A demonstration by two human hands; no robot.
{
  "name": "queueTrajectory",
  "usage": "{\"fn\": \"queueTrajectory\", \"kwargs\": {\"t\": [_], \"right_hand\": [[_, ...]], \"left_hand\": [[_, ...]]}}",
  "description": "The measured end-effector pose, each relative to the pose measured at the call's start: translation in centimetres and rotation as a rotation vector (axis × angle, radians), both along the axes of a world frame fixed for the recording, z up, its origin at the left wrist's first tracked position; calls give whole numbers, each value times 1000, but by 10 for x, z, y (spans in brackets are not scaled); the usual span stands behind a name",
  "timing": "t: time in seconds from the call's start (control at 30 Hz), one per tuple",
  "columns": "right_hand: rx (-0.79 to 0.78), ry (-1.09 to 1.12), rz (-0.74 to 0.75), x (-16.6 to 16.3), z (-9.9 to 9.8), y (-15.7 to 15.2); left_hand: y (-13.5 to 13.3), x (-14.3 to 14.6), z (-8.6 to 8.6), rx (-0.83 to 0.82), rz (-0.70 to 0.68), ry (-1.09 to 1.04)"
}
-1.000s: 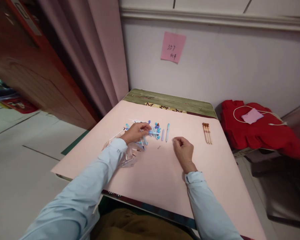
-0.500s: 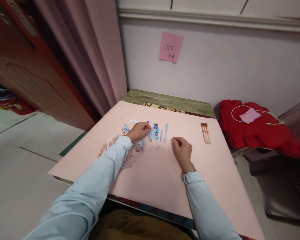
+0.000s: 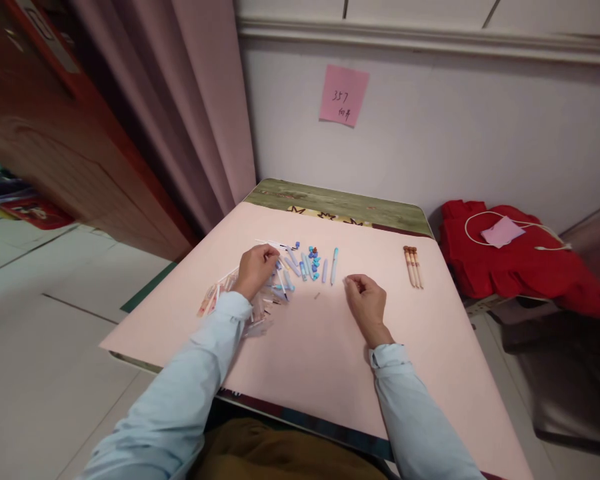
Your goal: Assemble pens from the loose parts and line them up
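My left hand (image 3: 255,270) is over the left side of a pile of pen parts, thumb and fingers pinched together; whatever is between them is too small to make out. Around it lie pale blue and lilac pen barrels (image 3: 293,261), thin refills (image 3: 283,287) and clear plastic bags (image 3: 260,323). My right hand (image 3: 367,303) rests on the table with its fingers curled and thumb against the forefinger, their contents hidden. Left of it are a light blue pen (image 3: 335,265), a lilac barrel (image 3: 325,271), a cluster of small blue pieces (image 3: 315,263) and a tiny spring-like piece (image 3: 317,295).
Several beige pens with brown tops (image 3: 413,267) lie side by side at the table's right. A pink sheet (image 3: 320,360) covers the table. Behind it is a wall with a pink note (image 3: 344,95). A red cloth (image 3: 460,260) with a white cable lies at the right.
My left hand has moved left and slightly toward me, away from the blue barrels, uncovering barrels and refills in the pile. My right hand has stayed in place.
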State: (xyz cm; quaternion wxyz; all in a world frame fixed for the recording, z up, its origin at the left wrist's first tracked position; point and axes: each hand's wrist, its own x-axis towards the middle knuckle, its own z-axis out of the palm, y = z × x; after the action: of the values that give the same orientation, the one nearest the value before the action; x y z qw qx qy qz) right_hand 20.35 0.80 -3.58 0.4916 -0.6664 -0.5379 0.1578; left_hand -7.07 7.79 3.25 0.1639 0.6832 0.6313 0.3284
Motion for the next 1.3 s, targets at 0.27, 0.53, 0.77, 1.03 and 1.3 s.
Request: {"fn": "queueTrajectory", "kwargs": {"t": [0.27,0.53,0.77,1.03,1.3], "right_hand": [[-15,1,-1,0,5,-3],[-22,3,-8,0,5,-3],[-22,5,-10,0,4,-3],[-14,-4,-14,-1,3,-2],[-22,-18,-18,-1,2,1]], "left_hand": [[-53,17,-13,-30,-143,43],[-61,35,-15,-19,-195,287],[-52,53,-13,23,-211,495],[-52,60,-15,80,-231,566],[-66,109,-6,17,-345,440]]}}
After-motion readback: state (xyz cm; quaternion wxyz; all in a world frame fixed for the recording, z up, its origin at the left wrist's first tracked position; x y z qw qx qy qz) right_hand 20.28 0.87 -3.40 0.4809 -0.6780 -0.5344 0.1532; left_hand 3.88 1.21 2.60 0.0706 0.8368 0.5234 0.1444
